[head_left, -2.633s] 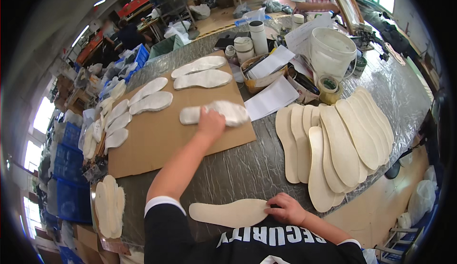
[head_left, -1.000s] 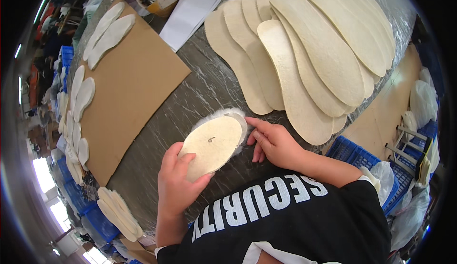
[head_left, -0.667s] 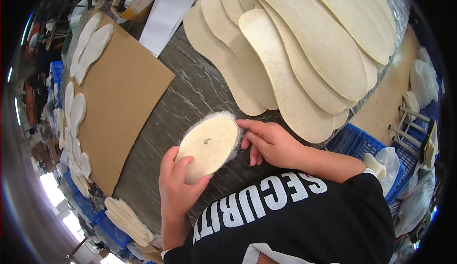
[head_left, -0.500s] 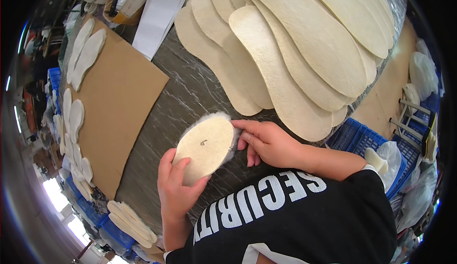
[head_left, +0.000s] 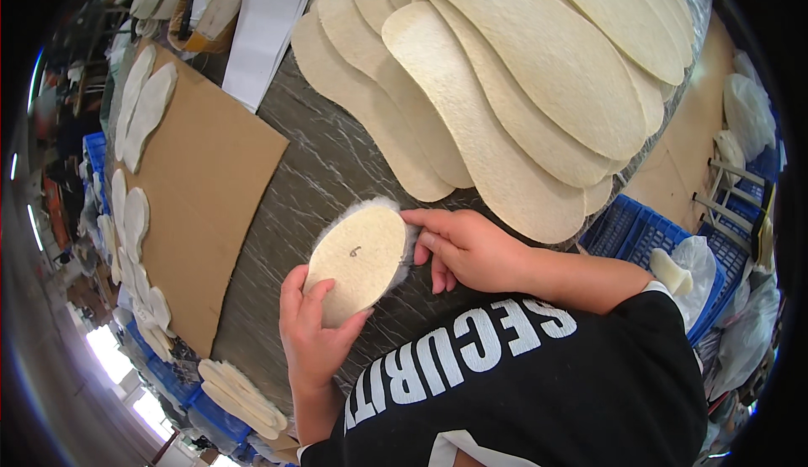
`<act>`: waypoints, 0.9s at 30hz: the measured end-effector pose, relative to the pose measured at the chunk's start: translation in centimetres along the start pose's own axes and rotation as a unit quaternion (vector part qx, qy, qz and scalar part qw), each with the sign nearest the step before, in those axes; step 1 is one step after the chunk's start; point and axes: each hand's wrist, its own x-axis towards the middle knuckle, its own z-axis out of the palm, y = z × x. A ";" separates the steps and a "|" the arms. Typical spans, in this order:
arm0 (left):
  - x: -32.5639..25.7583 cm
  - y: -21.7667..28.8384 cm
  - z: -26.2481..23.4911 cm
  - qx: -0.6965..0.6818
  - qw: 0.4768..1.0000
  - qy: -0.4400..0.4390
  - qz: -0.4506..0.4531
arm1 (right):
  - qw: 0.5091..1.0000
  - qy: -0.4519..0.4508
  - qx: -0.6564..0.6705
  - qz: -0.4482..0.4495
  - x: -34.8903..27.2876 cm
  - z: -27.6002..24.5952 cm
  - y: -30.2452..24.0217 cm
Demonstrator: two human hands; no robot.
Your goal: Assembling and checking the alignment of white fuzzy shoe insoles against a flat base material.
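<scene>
The insole [head_left: 358, 261] is the landmark here: a pale oval piece with a furry white rim and a small pen mark on its flat face, held up just above the bench [head_left: 320, 172], near the person's chest.

The left hand [head_left: 316, 332] cups the insole's lower end from below, thumb on one edge and fingers on the other, so its grip is closed around the insole. The right hand [head_left: 463, 248] touches the insole's upper right edge, fingertips [head_left: 418, 217] pinching the furry rim; that grip is narrow and holds the insole too.

Beyond the insole, toward the far right, a fan of large cream insoles [head_left: 505, 88] lies overlapping on the bench; the nearest of them ends just beside the right hand but does not touch it. To the left of the insole a brown cardboard sheet [head_left: 198, 189] covers part of the bench, with a pair of white insoles [head_left: 143, 114] at its far corner. Further on, past the cardboard, lies a white sheet of paper [head_left: 269, 21].

Left of the cardboard, a row of small white insoles [head_left: 126, 231] runs along the bench edge. Below the insole, by the left wrist, a small stack of cream insoles [head_left: 240, 391] sits over a blue crate [head_left: 202, 408]. To the right of the insole, behind the right forearm, stands another blue crate [head_left: 640, 231] with a plastic bag [head_left: 699, 265] in it.
</scene>
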 end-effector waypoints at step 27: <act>0.3 0.6 0.4 0.058 0.998 -0.011 -0.008 | 1.000 -0.002 -0.002 -0.014 0.0 0.0 -0.1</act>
